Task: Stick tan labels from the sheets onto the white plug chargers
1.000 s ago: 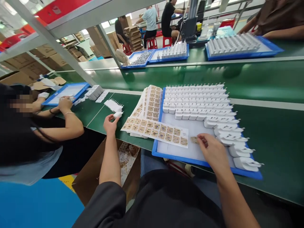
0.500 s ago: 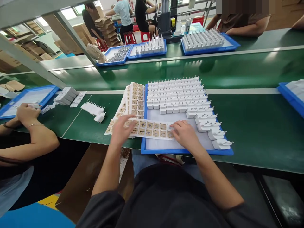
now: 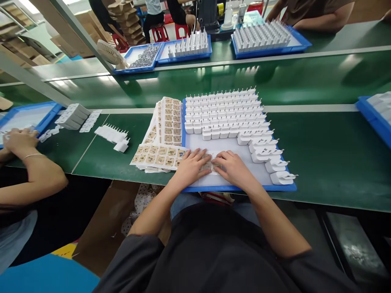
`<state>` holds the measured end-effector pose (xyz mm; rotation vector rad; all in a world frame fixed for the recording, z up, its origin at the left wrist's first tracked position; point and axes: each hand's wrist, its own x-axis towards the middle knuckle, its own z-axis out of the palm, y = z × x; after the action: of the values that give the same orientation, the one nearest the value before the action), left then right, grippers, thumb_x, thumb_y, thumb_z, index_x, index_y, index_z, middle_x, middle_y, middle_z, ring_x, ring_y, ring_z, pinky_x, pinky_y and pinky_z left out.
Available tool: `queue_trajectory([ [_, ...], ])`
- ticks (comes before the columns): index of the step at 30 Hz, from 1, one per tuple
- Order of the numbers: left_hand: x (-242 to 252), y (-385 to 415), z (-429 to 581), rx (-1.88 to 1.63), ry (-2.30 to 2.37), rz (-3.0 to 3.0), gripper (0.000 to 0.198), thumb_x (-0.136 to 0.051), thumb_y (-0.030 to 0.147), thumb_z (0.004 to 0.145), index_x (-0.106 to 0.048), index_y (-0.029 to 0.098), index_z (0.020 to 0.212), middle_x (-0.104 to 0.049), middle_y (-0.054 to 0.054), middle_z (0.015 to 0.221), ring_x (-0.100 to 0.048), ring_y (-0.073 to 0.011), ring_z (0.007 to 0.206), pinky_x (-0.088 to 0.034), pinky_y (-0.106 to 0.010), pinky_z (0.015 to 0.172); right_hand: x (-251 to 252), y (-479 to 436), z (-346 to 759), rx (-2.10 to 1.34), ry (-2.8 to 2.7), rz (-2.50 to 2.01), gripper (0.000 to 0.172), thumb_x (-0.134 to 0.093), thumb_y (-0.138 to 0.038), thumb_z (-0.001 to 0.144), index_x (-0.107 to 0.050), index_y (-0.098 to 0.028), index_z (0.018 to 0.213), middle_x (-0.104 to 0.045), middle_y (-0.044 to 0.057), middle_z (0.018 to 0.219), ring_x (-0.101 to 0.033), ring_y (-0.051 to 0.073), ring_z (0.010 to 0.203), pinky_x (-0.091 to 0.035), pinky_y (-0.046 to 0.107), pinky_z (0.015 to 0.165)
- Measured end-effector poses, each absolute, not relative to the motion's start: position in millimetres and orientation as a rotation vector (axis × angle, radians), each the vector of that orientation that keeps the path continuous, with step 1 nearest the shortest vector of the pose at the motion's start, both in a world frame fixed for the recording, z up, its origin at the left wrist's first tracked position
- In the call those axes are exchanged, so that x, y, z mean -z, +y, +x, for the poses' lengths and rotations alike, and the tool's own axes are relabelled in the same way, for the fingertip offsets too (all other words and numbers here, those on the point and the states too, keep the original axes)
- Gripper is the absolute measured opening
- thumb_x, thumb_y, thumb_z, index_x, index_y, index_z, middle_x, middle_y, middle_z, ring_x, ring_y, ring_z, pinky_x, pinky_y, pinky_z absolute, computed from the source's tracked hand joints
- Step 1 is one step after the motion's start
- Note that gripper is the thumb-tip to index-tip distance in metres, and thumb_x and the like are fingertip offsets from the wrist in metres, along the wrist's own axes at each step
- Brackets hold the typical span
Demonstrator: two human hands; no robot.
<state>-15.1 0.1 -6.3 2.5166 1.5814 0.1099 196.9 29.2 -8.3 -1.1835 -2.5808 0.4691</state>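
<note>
A white-edged strip (image 3: 159, 156) with two rows of tan squares runs from the stacked sheets onto the blue-rimmed tray (image 3: 183, 140). My left hand (image 3: 192, 166) lies on the strip, palm down, fingers stretched out and slightly apart. Just to its right, my right hand (image 3: 233, 167) has its fingers bent onto the strip's right end, thumb and fingertips close together. Both hands cover part of the strip. Rows of white plug housings (image 3: 226, 112) with upright metal pins fill the tray's back and right side.
More tan-square sheets (image 3: 172, 118) lie left of the tray. Loose white plug parts (image 3: 112, 136) and stacked white housings (image 3: 73, 116) sit further left, near a co-worker's hands (image 3: 21, 140). Other blue trays (image 3: 270, 47) stand across the green bench.
My left hand has moved right along the strip, close to my right hand, and lies flat on it. My right hand stays at the strip's end. The view has tilted down slightly.
</note>
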Motion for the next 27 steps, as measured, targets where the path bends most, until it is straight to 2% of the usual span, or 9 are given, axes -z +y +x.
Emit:
queue_trajectory([
  [3, 8, 0, -15, -0.146, 1.584, 2.518, 0.053, -0.056, 0.05, 0.098, -0.054, 0.026, 0.145, -0.046, -0.007, 0.158, -0.042, -0.0337, 0.146, -0.032, -0.058, 0.121, 8, 30, 194, -0.473, -2.585, -1.202, 0.02, -0.067, -0.022, 0.091, -0.07, -0.018, 0.11, -0.068, 0.011, 0.111, -0.06, 0.03, 0.106, -0.047, 0.043, 0.087],
  [7, 11, -1, -17, -0.217, 1.567, 2.522, 0.052, -0.06, 0.05, 0.096, -0.057, 0.028, 0.142, -0.051, -0.007, 0.154, -0.045, -0.033, 0.143, -0.032, -0.057, 0.12, 7, 30, 197, -0.485, -2.611, -1.159, 0.04, -0.07, -0.027, 0.09, -0.062, -0.017, 0.128, -0.066, 0.013, 0.117, -0.058, 0.032, 0.11, -0.048, 0.045, 0.09],
  [11, 14, -2, -19, -0.286, 1.549, 2.522, 0.044, -0.061, 0.05, 0.095, -0.065, 0.028, 0.133, -0.055, -0.007, 0.15, -0.049, -0.0322, 0.14, -0.033, -0.056, 0.119, 5, 29, 203, -0.549, -2.636, -1.095, 0.03, -0.068, -0.027, 0.092, -0.066, -0.018, 0.12, -0.066, 0.011, 0.116, -0.059, 0.03, 0.109, -0.047, 0.043, 0.091],
  [21, 15, -5, -19, -0.33, 1.554, 2.549, 0.04, -0.061, 0.05, 0.095, -0.069, 0.03, 0.129, -0.055, -0.006, 0.151, -0.047, -0.0344, 0.141, -0.039, -0.054, 0.115, 2, 29, 201, -0.585, -2.636, -1.135, 0.019, -0.068, -0.026, 0.092, -0.066, -0.02, 0.109, -0.066, 0.01, 0.114, -0.058, 0.029, 0.109, -0.043, 0.04, 0.089],
  [25, 13, -5, -18, -0.299, 1.561, 2.541, 0.039, -0.061, 0.049, 0.095, -0.069, 0.031, 0.128, -0.054, -0.004, 0.152, -0.046, -0.034, 0.142, -0.038, -0.055, 0.117, 3, 31, 189, -0.409, -2.661, -1.185, 0.007, -0.06, -0.019, 0.095, -0.066, -0.017, 0.098, -0.069, 0.011, 0.105, -0.058, 0.027, 0.101, -0.042, 0.038, 0.084],
  [27, 12, -5, -18, -0.295, 1.571, 2.533, 0.038, -0.061, 0.049, 0.094, -0.07, 0.031, 0.127, -0.055, -0.004, 0.151, -0.047, -0.0338, 0.142, -0.037, -0.055, 0.118, 2, 31, 184, -0.279, -2.707, -1.18, 0.011, -0.054, -0.015, 0.097, -0.065, -0.016, 0.095, -0.068, 0.012, 0.101, -0.058, 0.028, 0.098, -0.041, 0.038, 0.08],
])
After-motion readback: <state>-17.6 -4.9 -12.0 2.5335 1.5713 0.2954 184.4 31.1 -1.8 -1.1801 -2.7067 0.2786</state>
